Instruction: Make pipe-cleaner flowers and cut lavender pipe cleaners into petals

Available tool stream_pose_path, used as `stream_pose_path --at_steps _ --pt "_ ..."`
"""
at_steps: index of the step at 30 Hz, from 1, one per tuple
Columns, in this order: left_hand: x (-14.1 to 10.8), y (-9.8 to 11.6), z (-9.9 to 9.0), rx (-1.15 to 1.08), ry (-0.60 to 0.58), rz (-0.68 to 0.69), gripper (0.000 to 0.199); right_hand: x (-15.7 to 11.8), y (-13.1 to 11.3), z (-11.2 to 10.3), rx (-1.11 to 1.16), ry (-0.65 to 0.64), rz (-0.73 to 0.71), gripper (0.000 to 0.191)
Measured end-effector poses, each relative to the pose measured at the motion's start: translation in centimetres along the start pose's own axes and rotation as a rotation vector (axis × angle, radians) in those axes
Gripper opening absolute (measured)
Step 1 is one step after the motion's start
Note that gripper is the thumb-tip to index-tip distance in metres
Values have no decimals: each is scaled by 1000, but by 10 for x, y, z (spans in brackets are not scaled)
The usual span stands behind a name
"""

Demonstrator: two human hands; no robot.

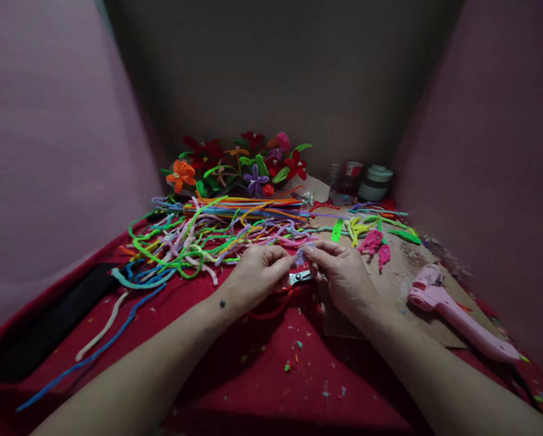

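Observation:
Between my two hands is a short piece of pale purple pipe cleaner [301,254], pinched from both sides. My left hand [261,269] grips its left end with thumb and forefinger. On the other side, my right hand [337,266] pinches its right end. Directly below the fingers lies a pair of scissors [300,277] on the red cloth, with its blades partly hidden by my right hand. Beyond my left hand spreads a tangle of loose coloured pipe cleaners [194,242].
A pink glue gun [462,318] rests on a cardboard sheet [391,297] at right, near pink twisted pieces [371,242]. Pipe-cleaner flowers [255,180] stand at the back beside a lidded jar [375,181]. A black strip [57,321] lies at left. Scraps dot the red cloth [253,387].

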State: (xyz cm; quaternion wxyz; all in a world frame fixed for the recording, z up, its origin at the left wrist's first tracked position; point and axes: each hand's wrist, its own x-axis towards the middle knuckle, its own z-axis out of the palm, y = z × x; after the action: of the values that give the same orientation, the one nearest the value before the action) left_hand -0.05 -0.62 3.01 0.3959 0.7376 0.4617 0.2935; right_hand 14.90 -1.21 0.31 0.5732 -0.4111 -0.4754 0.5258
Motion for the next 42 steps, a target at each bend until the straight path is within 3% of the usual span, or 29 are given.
stream_pose_path --at_steps 6,8,15,20,24,29,38,42 --pt "-3 -2 8 344 284 245 23 -3 2 6 25 129 -34 25" --pt "-4 -3 10 387 317 279 20 -3 6 7 37 132 -38 26" --pt "-4 -4 7 344 229 228 24 -2 9 3 49 -15 27 21" --pt "-1 -4 8 158 109 130 30 -3 4 4 56 9 16 20" --pt "1 -10 11 122 155 147 19 -2 2 6 74 42 71 20" --pt "1 -12 10 97 180 183 13 -1 5 4 71 -6 73 21" --pt "-1 -3 6 -91 141 68 10 -1 5 4 116 -50 66 9" --pt "-1 1 3 -245 34 -57 11 -1 7 5 118 -60 59 9"
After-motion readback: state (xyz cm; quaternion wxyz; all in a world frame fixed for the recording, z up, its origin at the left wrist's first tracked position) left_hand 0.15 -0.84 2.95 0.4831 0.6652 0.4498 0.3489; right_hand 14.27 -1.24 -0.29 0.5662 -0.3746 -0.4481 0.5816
